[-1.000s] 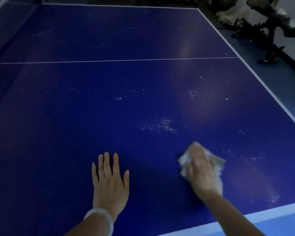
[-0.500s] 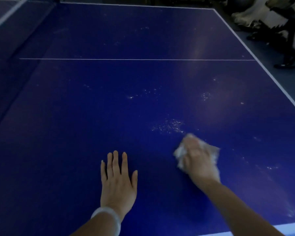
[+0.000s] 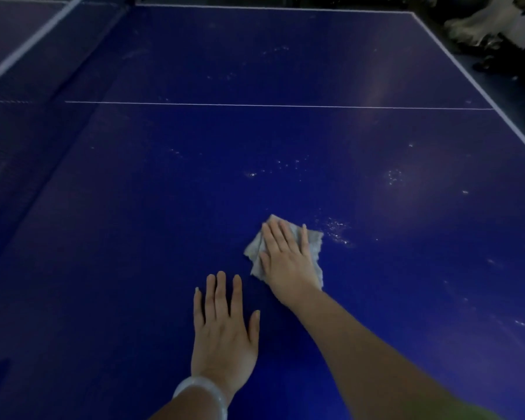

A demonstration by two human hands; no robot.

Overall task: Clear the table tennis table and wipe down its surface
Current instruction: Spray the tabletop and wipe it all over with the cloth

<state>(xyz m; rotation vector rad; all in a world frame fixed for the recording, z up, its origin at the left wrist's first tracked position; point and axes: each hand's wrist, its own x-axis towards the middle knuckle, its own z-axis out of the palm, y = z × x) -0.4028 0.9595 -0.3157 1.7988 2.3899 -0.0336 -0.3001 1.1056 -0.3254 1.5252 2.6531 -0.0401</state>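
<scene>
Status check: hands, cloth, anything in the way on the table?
Right hand flat on cloth, pressing it to table. Left hand open, flat on surface. White specks beside cloth. No obstacles.

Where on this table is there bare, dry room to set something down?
Bare blue lies left of the left hand, out toward the net, and beyond the white centre line. Crowded: the right hand presses the cloth just ahead, with droplet patches beside it and rightward.

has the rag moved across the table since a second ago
Yes. The rag under the right hand has slid left: the bright speckled patch on the table was beyond it to the left, and now lies to its right.
</scene>
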